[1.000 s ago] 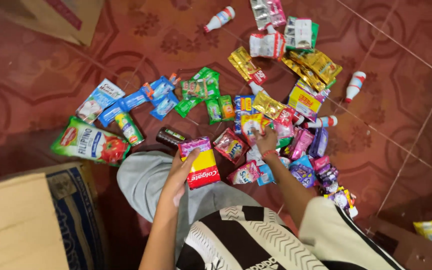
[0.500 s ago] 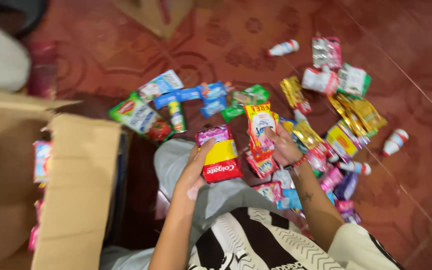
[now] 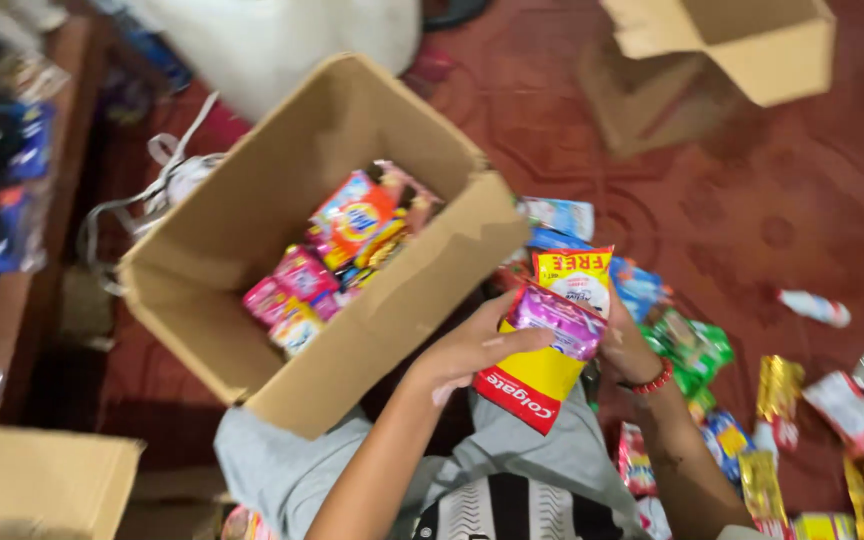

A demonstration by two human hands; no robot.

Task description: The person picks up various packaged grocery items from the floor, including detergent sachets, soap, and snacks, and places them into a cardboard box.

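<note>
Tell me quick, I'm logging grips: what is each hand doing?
Left hand: closed on the stack of packets, from the left.
Right hand: closed on the same stack, behind its right edge.

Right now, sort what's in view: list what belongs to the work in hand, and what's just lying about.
In hand:
left hand
right hand
stack of packets, held by both
open cardboard box, part-filled with packets

Lying about:
loose packets on floor
small white bottle
empty box

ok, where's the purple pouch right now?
Head view, centre-right: purple pouch lies atop the yellow-red packet, gripped between left hand and right hand, beside the cardboard box.
</note>
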